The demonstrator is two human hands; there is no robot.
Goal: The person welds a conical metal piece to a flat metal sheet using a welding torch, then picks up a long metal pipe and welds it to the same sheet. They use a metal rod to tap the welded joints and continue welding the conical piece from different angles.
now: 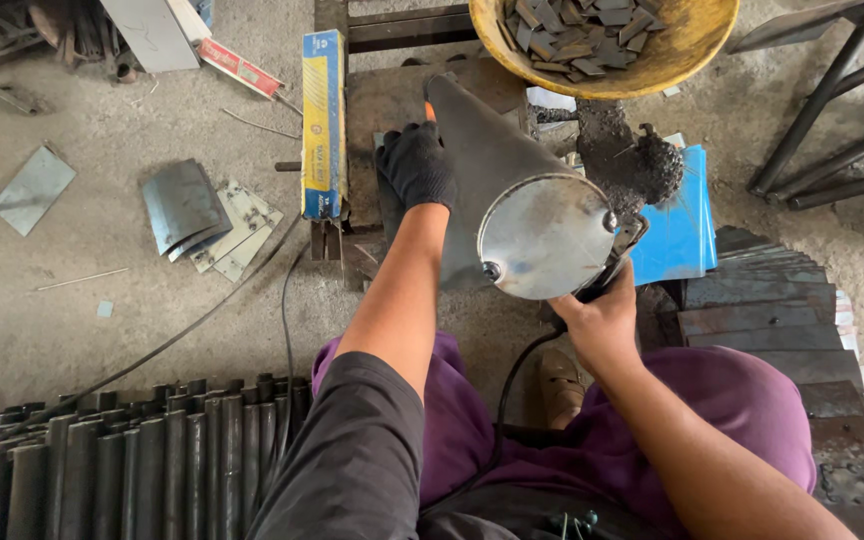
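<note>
From the head view, your gloved left hand point(415, 163) is clamped on the side of a grey metal cone point(497, 175), whose round wide end faces you. Your bare right hand point(600, 318) sits just below that end, closed around a tool handle with a black cable point(508, 385) running down from it; the tool itself is mostly hidden. Beyond the cone is a yellow bowl point(687, 50) of metal scraps, left of it a yellow-and-blue box point(323, 125), and right a blue sheet point(680, 230).
</note>
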